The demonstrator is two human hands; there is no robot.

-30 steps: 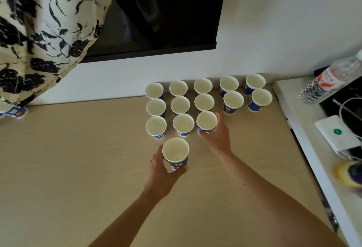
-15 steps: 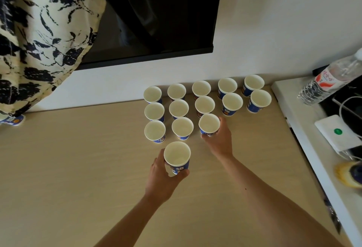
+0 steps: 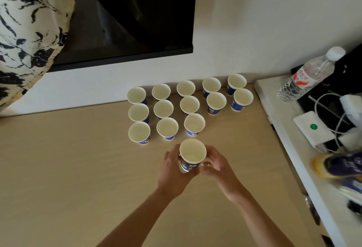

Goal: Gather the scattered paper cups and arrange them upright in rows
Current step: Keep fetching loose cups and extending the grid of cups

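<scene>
1. Currently both hands meet on one blue-walled, white-lined held paper cup (image 3: 193,154). It is upright, mouth up, low over the pale wooden tabletop (image 3: 78,168); whether its base touches the wood cannot be told.
2. Left hand (image 3: 172,174): fingers and thumb wrapped round the cup's left wall, clamped on it.
3. Right hand (image 3: 218,170): fingers curled against the cup's right wall, thumb low near the base. It reads as a grip too, though its firmness cannot be judged.
4. Arranged block of upright cups (image 3: 163,108) stands ahead, by the white wall: five at the back, five in the middle, three in front.
5. Key relation: the front row's rightmost cup (image 3: 194,124) sits just ahead of the held paper cup. Bare wood lies to its right, in front of the fourth middle-row cup (image 3: 216,102). The open slot is therefore ahead and to the right of the hands.
6. Judgement: the right hand is nearer that slot, so it likely carries the cup there.
7. Long axis is already vertical, matching the rows, so no turning is needed. The main risk is clipping a neighbour's rim.
</scene>
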